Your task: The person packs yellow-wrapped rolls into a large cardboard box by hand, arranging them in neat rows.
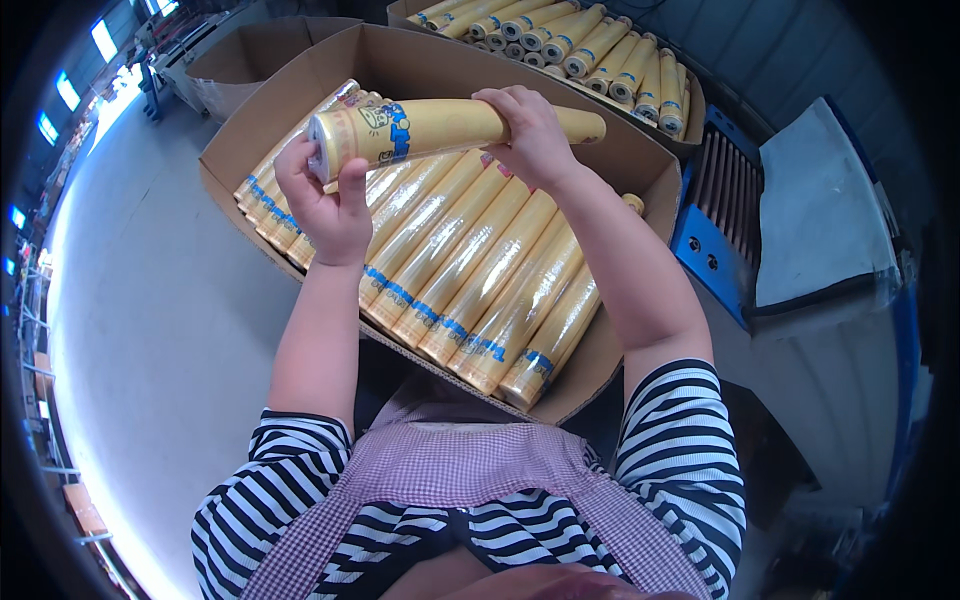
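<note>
A long yellow film-wrapped roll (445,128) with blue printing is held crosswise above an open cardboard box. My left hand (325,200) grips its left end, thumb in front and fingers round the end with the pale core. Over the roll's right part, my right hand (525,135) is closed from above. Below lie several more shiny yellow rolls (480,270), side by side and slanting across the cardboard box (640,150). The roll and my hands hide part of the far rows.
Behind, a second carton (690,145) holds several stacked yellow rolls (600,50). An open brown box (250,60) stands at the far left. To the right is a blue-framed machine (710,240) with dark rollers and a pale panel (820,220). Grey floor (180,300) stretches along the left.
</note>
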A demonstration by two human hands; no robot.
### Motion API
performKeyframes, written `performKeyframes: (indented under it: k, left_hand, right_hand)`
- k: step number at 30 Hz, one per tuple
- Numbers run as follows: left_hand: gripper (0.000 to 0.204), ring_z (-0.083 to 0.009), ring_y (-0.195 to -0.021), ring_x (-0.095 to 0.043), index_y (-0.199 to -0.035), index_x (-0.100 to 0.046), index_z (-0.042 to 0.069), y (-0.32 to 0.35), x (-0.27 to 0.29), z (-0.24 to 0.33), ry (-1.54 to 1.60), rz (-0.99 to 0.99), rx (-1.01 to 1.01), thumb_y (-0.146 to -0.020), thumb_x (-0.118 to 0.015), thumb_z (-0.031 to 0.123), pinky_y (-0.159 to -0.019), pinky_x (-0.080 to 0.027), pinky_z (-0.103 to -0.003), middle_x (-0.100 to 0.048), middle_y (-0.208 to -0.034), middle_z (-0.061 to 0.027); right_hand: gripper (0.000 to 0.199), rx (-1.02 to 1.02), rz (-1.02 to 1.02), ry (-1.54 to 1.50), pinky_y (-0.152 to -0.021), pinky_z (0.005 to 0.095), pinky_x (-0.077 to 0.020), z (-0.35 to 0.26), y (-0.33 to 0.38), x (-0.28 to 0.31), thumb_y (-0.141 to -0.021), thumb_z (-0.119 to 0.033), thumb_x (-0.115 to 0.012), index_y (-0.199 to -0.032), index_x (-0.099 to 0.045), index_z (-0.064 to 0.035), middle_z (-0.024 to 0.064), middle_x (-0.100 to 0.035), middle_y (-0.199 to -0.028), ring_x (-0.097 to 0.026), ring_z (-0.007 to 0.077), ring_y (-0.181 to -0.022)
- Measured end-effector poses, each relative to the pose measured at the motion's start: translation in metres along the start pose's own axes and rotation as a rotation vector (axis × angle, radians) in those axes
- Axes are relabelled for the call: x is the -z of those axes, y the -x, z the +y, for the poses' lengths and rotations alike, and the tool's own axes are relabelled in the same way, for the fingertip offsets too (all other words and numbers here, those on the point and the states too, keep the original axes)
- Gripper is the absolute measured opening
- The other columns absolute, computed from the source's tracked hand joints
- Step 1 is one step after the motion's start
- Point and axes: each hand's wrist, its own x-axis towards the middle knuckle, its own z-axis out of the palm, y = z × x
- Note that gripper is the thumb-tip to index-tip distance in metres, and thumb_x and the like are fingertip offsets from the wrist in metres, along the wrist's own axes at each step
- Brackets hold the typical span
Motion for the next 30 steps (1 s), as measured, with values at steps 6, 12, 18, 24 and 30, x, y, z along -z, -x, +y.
performKeyframes:
  k: [6, 12, 18, 24, 30]
  left_hand:
    - [0.064, -0.0207, -0.088, -0.062, -0.117, -0.066, 0.003, -0.003, 0.047, 0.042, -0.248, -0.196, -0.317, -0.091, -0.066, 0.062, -0.069, -0.054, -0.030, -0.052, -0.137, -0.0187]
    - [0.034, -0.0229, -0.084, -0.067, -0.098, -0.075, 0.004, 0.027, 0.083, 0.082, -0.038, -0.802, 0.097, -0.092, -0.075, 0.038, -0.071, -0.055, -0.034, -0.070, -0.115, -0.0127]
    - [0.021, -0.0300, -0.083, -0.069, -0.091, -0.071, 0.006, 0.073, 0.093, 0.062, -0.177, -0.923, 0.375, -0.092, -0.074, 0.027, -0.074, -0.054, -0.039, -0.071, -0.092, -0.0093]
    - [0.035, -0.0283, -0.080, -0.068, -0.108, -0.073, 0.010, 0.070, 0.082, 0.054, -0.340, -1.115, 0.556, -0.092, -0.072, 0.041, -0.071, -0.053, -0.042, -0.068, -0.082, -0.0076]
    - [0.040, -0.0287, -0.079, -0.068, -0.113, -0.072, 0.011, 0.066, 0.080, 0.061, -0.430, -1.205, 0.562, -0.092, -0.071, 0.045, -0.071, -0.054, -0.043, -0.066, -0.078, -0.0065]
  right_hand:
    - [0.061, 0.031, -0.131, -0.174, -0.104, 0.0452, -0.0476, -0.016, 0.012, -0.006, -0.074, -0.003, -0.084, -0.129, -0.061, -0.0164, 0.0080, -0.064, -0.119, -0.057, 0.0347, -0.120]
    - [0.049, 0.035, -0.495, -0.053, -0.106, 0.0470, -0.0461, 0.022, 0.048, -0.013, -0.078, -0.005, -0.080, -0.124, -0.064, -0.0154, 0.0078, -0.064, -0.123, -0.057, 0.0306, -0.125]
    - [0.038, -0.067, -1.170, 0.444, -0.114, 0.0668, -0.0310, -0.019, 0.129, -0.070, -0.094, -0.015, -0.062, -0.131, -0.065, -0.0241, 0.0059, -0.063, -0.130, -0.053, 0.0281, -0.133]
    - [0.051, -0.103, -1.337, 0.346, -0.119, 0.0718, -0.0223, -0.035, 0.137, -0.069, -0.088, -0.016, -0.070, -0.139, -0.062, -0.0231, 0.0097, -0.060, -0.136, -0.049, 0.0325, -0.138]
    - [0.064, -0.137, -1.227, 0.288, -0.121, 0.0733, -0.0164, -0.033, 0.151, -0.067, -0.086, -0.016, -0.072, -0.147, -0.055, -0.0231, 0.0111, -0.053, -0.145, -0.041, 0.0354, -0.144]
